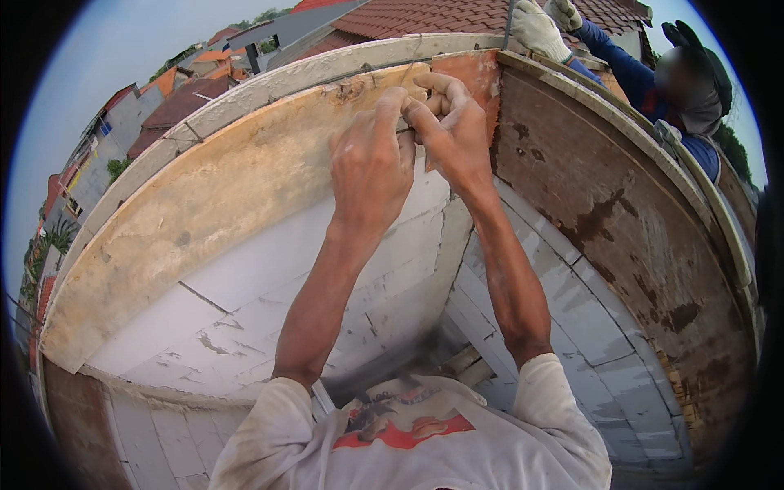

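Both hands are raised together at the top edge of a light-brown plywood board [220, 171], close to the wall corner. My left hand [371, 159] has its fingers bent and pinched near the board's end. Beside it, almost touching, my right hand [453, 131] is closed with thumb and curled forefinger pressed together. A small dark bit shows between the two hands, too little to name, and the fingers cover most of what they grip. Behind the right hand stands a reddish-brown panel [474, 77] in the corner.
A dark brown board [604, 196] runs along the right wall, above grey blocks [580, 294]. Pale blocks [269, 269] form the left wall. Wire [193, 132] sticks out along the concrete rim [245, 94]. Beyond the corner, a person in blue sleeves [612, 57] has white gloves [539, 31].
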Demonstrator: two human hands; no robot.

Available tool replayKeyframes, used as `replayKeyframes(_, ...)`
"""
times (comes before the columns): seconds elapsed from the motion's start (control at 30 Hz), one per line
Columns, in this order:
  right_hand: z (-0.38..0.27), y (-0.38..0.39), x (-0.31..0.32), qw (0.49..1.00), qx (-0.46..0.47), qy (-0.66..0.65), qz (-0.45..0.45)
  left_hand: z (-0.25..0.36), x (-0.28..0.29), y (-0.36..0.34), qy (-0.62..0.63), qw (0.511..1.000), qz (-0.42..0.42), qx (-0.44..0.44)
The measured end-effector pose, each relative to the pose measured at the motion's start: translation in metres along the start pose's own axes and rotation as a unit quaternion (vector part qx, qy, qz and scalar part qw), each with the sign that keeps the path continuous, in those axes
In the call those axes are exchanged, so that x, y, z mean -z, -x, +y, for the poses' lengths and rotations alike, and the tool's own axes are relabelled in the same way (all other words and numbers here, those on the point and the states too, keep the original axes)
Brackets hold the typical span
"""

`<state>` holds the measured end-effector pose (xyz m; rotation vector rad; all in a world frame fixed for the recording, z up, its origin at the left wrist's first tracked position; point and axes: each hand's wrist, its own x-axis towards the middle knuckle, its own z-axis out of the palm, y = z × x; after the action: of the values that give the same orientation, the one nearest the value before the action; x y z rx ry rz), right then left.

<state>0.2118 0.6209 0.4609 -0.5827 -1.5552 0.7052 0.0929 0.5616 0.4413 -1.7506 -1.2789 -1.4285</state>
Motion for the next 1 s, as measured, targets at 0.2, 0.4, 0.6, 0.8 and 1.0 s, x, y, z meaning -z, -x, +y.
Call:
replayKeyframes(0.2, 0.002, 0.004, 0.001, 0.997, 0.011, -0.066, -0.047, 0.003, 0.000, -0.001, -0.056, 0.998, 0.008, 0.010)
replayKeyframes(0.4, -0.005, 0.005, 0.009, 0.986, 0.029, -0.118, -0.116, 0.000, 0.003, 0.006, 0.003, 0.995, -0.035, 0.089)
replayKeyframes(0.6, -0.024, -0.040, 0.020, 0.991, 0.108, 0.036, -0.064, -0.001, 0.009, 0.005, 0.002, 1.000, 0.018, 0.010)
replayKeyframes(0.8, -0.017, -0.123, -0.041, 0.882, 0.295, 0.281, -0.236, -0.001, 0.010, 0.000, 0.239, 0.950, -0.150, 0.133)
replayKeyframes(1.0, 0.002, -0.137, -0.078, 0.820, 0.201, 0.388, -0.370, -0.004, 0.011, 0.006, 0.091, 0.988, -0.123, 0.012)
